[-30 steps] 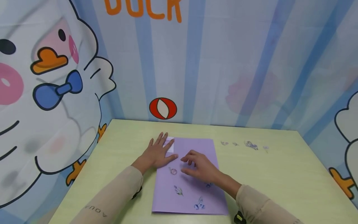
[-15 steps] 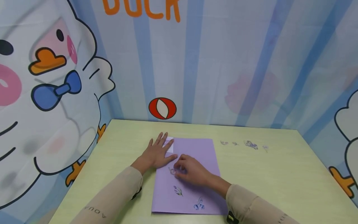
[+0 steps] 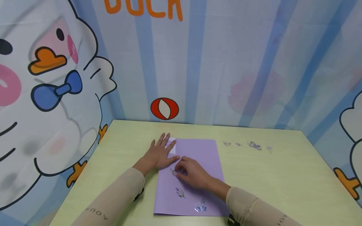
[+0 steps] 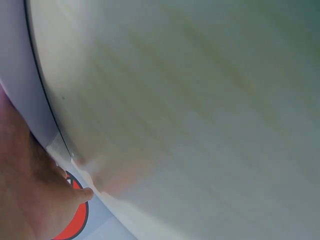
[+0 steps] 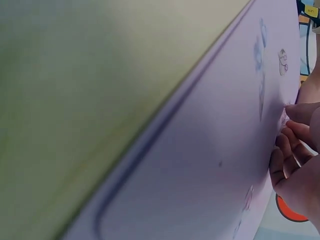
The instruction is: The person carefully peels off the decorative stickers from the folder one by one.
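A purple folder (image 3: 198, 149) lies on the table, bearing flower stickers. My left hand (image 3: 158, 156) rests spread on its upper left corner, partly covering a white label (image 3: 172, 148). My right hand (image 3: 192, 172) is bent over the folder's middle. Its thumb and index finger pinch at a small pinkish flower sticker (image 3: 174, 172), largely covered by the fingertips. In the right wrist view, thumb and fingertips meet right at this sticker, close on the folder surface. Lower down on the folder are a tulip-like bud sticker (image 3: 180, 193) and a blue flower sticker (image 3: 201, 206).
Several small clear stickers (image 3: 254, 145) lie in a row on the pale yellow table (image 3: 271, 179), right of the folder. A cartoon duck backdrop (image 3: 215, 62) hangs directly behind the table's far edge.
My right hand has moved left and slightly down over the folder, and its fingers have closed at the pinkish flower sticker. The left hand stays in place.
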### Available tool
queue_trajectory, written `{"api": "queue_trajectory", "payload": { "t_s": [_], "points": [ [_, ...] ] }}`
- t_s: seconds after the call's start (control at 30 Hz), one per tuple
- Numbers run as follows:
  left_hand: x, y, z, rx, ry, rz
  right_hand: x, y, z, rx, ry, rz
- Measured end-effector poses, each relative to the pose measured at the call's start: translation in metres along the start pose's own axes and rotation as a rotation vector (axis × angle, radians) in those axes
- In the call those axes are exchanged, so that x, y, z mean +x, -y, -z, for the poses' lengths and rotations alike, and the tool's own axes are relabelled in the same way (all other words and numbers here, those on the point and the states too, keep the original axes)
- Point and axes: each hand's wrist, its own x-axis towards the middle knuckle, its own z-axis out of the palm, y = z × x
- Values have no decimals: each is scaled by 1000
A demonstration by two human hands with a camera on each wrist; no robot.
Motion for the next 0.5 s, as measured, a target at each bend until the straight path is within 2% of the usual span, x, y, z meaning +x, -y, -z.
{"api": "queue_trajectory", "payload": {
  "t_s": [0.23,0.5],
  "points": [
    [0,0,2,1,-3,3,3,2,0,136,-9,-50],
    [2,2,-4,-11,-1,18,3,1,0,168,-26,-57]
  ]
}}
